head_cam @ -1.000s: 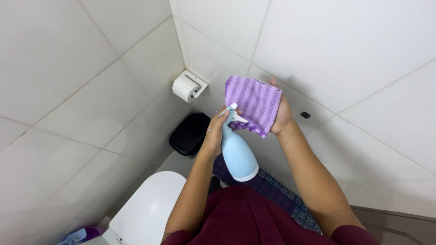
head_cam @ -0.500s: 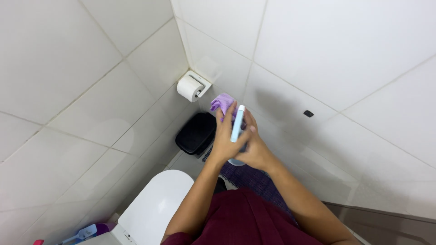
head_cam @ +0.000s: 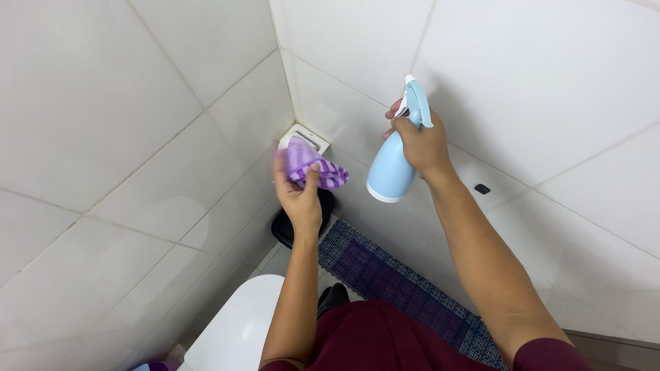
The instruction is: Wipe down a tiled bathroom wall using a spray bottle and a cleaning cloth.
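Observation:
My left hand [head_cam: 300,196] is closed around a bunched purple striped cloth [head_cam: 311,167], held up in front of the wall-mounted toilet paper holder [head_cam: 307,136]. My right hand [head_cam: 421,141] grips a light blue spray bottle [head_cam: 397,156] by its neck, a finger at the trigger, its white nozzle pointing up and left toward the white tiled wall [head_cam: 522,62]. The two hands are apart, the bottle to the right of the cloth.
Below are a white toilet lid [head_cam: 237,330], a black bin [head_cam: 289,227] in the corner, and a dark blue patterned floor mat [head_cam: 399,288]. White tiled walls close in on the left and right. A small dark mark [head_cam: 482,188] sits on the right wall.
The hands, together a moment ago, have separated. The cloth went from my right hand to my left; the spray bottle is now in my right hand, raised to the right.

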